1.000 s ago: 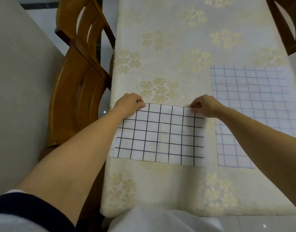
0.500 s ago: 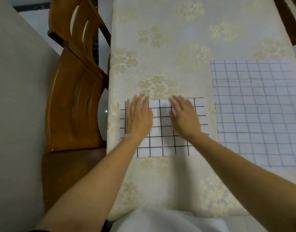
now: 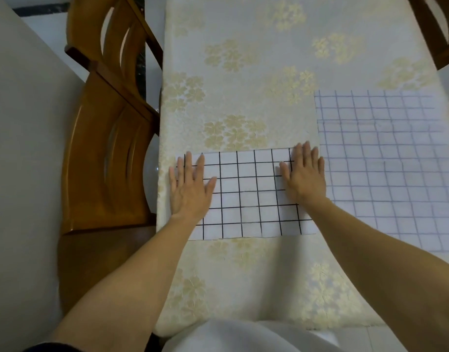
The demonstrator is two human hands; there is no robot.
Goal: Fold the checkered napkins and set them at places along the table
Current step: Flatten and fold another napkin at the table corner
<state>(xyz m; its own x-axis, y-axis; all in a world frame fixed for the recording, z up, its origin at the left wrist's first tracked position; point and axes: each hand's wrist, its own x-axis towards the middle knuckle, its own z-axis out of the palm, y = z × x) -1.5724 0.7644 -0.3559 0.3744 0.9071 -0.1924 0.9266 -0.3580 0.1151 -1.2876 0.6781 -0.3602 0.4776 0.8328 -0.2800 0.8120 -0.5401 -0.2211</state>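
- Head view: a folded checkered napkin [image 3: 246, 194], white with bold black grid lines, lies flat on the table [image 3: 256, 72] near its left edge, close to the person.
- The left hand [image 3: 189, 189] rests palm down on the napkin's left end, fingers spread and flat, gripping nothing; its outer fingers reach the napkin's left border.
- The right hand [image 3: 304, 176] lies palm down on the napkin's right end, fingers likewise spread and flat, pinching nothing; its fingertips reach the far edge of the napkin.
- Both bare forearms run back from the hands to the bottom of the frame.
- Just beside the folded napkin, to the right, a larger checkered napkin [image 3: 391, 161] with paler, thinner lines lies spread open; the right hand's little finger overlaps its left edge.
- The table wears a cream tablecloth [image 3: 233, 57] with pale gold flower clusters.
- A wooden chair [image 3: 104, 158] stands tucked against the table's left side, with another chair [image 3: 444, 34] partly seen at upper right.
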